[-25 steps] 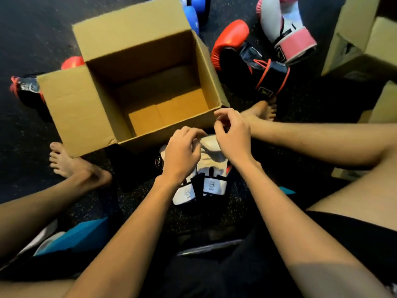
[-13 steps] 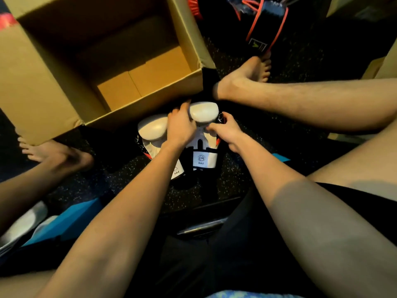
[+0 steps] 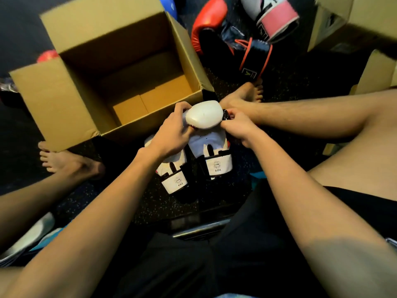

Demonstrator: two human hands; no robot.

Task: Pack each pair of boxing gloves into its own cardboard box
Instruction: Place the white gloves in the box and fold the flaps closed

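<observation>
An open cardboard box point(image 3: 64, 97) stands on the dark floor between my feet, with nothing inside it. In front of its near wall are two white boxing gloves with black cuffs marked 6 oz. The right white glove point(image 3: 204, 115) is raised, its padded end near the box's near wall. My left hand point(image 3: 171, 134) grips its left side and my right hand point(image 3: 238, 127) grips its right side. The left white glove point(image 3: 174, 179) lies on the floor, partly hidden under my left wrist.
A red and black glove point(image 3: 214, 29) and a pink and white glove point(image 3: 272, 20) lie beyond my right foot point(image 3: 247, 93). A blue glove point(image 3: 169, 5) shows behind the box, a red one point(image 3: 47, 55) at its left. More cardboard boxes point(image 3: 352, 20) stand at the right.
Both hands have closed on the right white glove and lifted its padded end toward the box. The view tilted down, then back up.
</observation>
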